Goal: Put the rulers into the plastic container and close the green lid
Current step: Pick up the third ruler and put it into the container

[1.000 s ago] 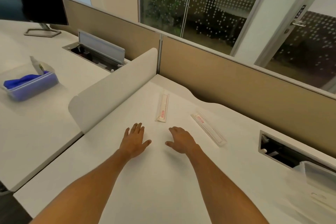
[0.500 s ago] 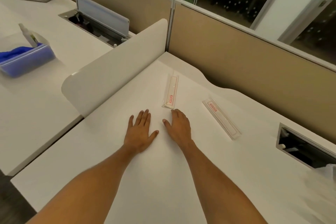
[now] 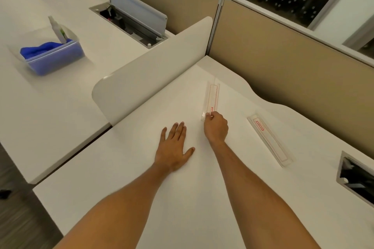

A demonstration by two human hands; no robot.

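Now, in the head view, your right hand (image 3: 216, 129) pinches the near end of the near ruler (image 3: 212, 101), whose long axis runs toward twelve o'clock. The second ruler (image 3: 270, 140) lies at three o'clock on the surface (image 3: 182, 198); your left hand (image 3: 174, 147) rests flat, empty.

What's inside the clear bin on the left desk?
The clear bin holds a blue cloth and a spray bottle leaning upright. Anything beneath the cloth is hidden.
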